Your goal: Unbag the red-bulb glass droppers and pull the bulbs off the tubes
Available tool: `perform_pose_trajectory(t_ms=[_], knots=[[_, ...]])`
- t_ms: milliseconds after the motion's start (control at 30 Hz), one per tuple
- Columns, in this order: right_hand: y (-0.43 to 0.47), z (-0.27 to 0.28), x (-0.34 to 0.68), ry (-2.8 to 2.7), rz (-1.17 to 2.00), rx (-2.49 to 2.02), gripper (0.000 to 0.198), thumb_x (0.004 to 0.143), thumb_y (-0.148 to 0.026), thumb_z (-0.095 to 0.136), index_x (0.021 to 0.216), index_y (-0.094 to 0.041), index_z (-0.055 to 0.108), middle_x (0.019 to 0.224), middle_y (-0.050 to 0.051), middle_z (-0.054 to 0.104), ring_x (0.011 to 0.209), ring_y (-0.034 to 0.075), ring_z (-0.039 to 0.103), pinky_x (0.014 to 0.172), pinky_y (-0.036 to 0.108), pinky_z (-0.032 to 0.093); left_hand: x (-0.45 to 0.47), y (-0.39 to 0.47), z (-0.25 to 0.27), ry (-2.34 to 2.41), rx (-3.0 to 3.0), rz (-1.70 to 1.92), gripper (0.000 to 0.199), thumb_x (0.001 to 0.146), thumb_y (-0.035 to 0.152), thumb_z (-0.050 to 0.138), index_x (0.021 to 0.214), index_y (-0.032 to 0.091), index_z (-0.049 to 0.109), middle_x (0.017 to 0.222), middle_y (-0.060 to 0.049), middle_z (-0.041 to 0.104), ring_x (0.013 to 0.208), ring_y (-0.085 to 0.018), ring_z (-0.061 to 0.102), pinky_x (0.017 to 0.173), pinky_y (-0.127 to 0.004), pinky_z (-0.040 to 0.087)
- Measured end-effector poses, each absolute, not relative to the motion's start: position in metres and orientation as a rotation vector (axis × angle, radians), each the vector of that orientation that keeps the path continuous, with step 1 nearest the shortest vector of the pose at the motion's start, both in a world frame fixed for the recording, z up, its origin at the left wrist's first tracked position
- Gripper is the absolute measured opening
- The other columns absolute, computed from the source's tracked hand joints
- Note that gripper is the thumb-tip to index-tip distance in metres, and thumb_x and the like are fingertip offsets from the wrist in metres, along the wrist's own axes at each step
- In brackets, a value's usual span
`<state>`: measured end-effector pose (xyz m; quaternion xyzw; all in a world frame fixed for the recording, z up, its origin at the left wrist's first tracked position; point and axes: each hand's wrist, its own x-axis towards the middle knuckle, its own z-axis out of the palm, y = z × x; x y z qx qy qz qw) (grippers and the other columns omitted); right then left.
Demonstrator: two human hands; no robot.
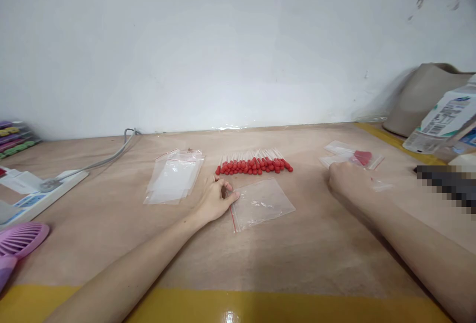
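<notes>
My left hand [215,198] pinches the red-striped zip edge of a clear plastic zip bag [265,204], which lies flat on the table. Just beyond it is a row of thin pale sticks with red, rounded tips [253,165]. A stack of clear zip bags [173,177] lies to the left of that hand. On the right, my right hand [347,179] is curled at the near side of some clear zip bags [336,148], where a bunch of red tips [362,157] shows through the plastic. Its fingertips are hidden beneath the hand.
At the left are a white power strip [70,184] with a grey cable [111,157] and a pink fan-like object [26,239]. A labelled plastic bottle [444,115] and a beige container [420,95] stand at the right. Yellow tape [193,305] runs along the front edge.
</notes>
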<state>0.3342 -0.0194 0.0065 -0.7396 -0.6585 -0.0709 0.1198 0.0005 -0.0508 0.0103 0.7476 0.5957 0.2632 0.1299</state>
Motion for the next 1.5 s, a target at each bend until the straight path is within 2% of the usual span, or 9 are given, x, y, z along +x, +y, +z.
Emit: perform_pose_trajectory(t_ms=[300,433,533,633,800,933,1100,1233,1500], knots=[[-0.019,0.026,0.329,-1.850,-0.615,-2.365,0.025,0.079,-0.005,0.036,0.092,-0.006,0.058,0.086,0.018,0.061,0.074,0.027,0.061,0.052,0.028,0.036,-0.029,-0.057,0.033,1.492,2.186,1.040,0.015,0.083,0.035,0.044,0.081,0.020,0.044,0.066,0.003,0.049,0.058,-0.011,0.048,0.054,-0.023,0.039],[-0.026,0.031,0.324,-1.699,-1.079,-1.921,0.020,0.084,-0.015,0.037,0.081,-0.013,0.057,0.077,0.009,0.061,0.062,0.017,0.057,0.046,0.025,0.025,-0.080,-0.034,0.047,1.956,1.944,1.326,0.022,0.087,0.032,0.031,0.101,0.024,0.046,0.062,0.002,0.049,0.053,-0.014,0.050,0.050,-0.026,0.040],[-0.046,0.036,0.298,-1.754,-1.266,-1.311,0.015,0.083,-0.016,0.043,0.081,-0.016,0.057,0.070,0.004,0.060,0.057,0.012,0.052,0.049,0.025,0.029,-0.115,-0.018,0.045,2.159,1.894,1.238,0.017,0.081,0.025,0.038,0.085,0.022,0.055,0.058,0.000,0.050,0.059,-0.019,0.054,0.059,-0.033,0.042],[-0.071,0.039,0.259,-1.980,-1.155,-0.829,0.014,0.082,-0.010,0.045,0.087,-0.013,0.058,0.078,0.006,0.062,0.072,0.014,0.055,0.065,0.025,0.040,-0.127,-0.015,0.036,2.302,1.928,1.144,0.011,0.074,0.025,0.049,0.071,0.019,0.057,0.070,-0.006,0.053,0.087,-0.031,0.053,0.077,-0.045,0.038],[-0.087,0.026,0.200,-2.299,-1.016,-0.438,0.023,0.083,-0.006,0.039,0.078,-0.016,0.059,0.072,0.005,0.060,0.065,0.014,0.053,0.067,0.030,0.044,-0.093,-0.033,0.038,2.428,2.220,1.244,0.022,0.084,0.027,0.045,0.103,0.022,0.054,0.129,-0.011,0.031,0.121,-0.038,0.025,0.093,-0.058,0.020],[-0.078,0.009,0.174,-2.410,-0.877,-0.385,0.026,0.083,-0.005,0.037,0.073,-0.016,0.058,0.067,0.004,0.058,0.056,0.013,0.050,0.057,0.030,0.041,-0.051,-0.054,0.043,2.005,2.622,1.305,0.018,0.087,0.021,0.040,0.096,0.020,0.056,0.122,-0.009,0.038,0.117,-0.027,0.035,0.097,-0.048,0.028],[-0.061,0.010,0.182,-2.299,-0.202,-0.796,0.026,0.086,-0.038,0.045,0.090,-0.015,0.057,0.079,0.006,0.060,0.072,0.016,0.054,0.060,0.027,0.040,-0.015,-0.072,0.028,1.266,2.781,0.868,0.024,0.089,0.020,0.035,0.105,0.019,0.053,0.122,-0.009,0.043,0.110,-0.018,0.046,0.093,-0.033,0.040],[-0.042,0.009,0.207,-2.100,0.176,-1.096,0.025,0.086,-0.033,0.044,0.071,-0.017,0.056,0.070,0.003,0.060,0.065,0.013,0.054,0.059,0.025,0.038,0.003,-0.073,0.021,1.107,2.706,0.700,0.031,0.091,0.025,0.031,0.116,0.019,0.048,0.124,-0.008,0.047,0.114,-0.017,0.045,0.098,-0.033,0.037],[-0.030,-0.015,0.223,-1.984,0.464,-1.343,0.022,0.082,-0.032,0.045,0.073,-0.017,0.059,0.066,0.002,0.062,0.057,0.013,0.054,0.051,0.025,0.038,0.019,-0.063,0.020,1.028,2.735,0.441,0.046,0.089,0.040,0.036,0.130,0.019,0.037,0.137,-0.009,0.037,0.128,-0.021,0.032,0.105,-0.040,0.030]])
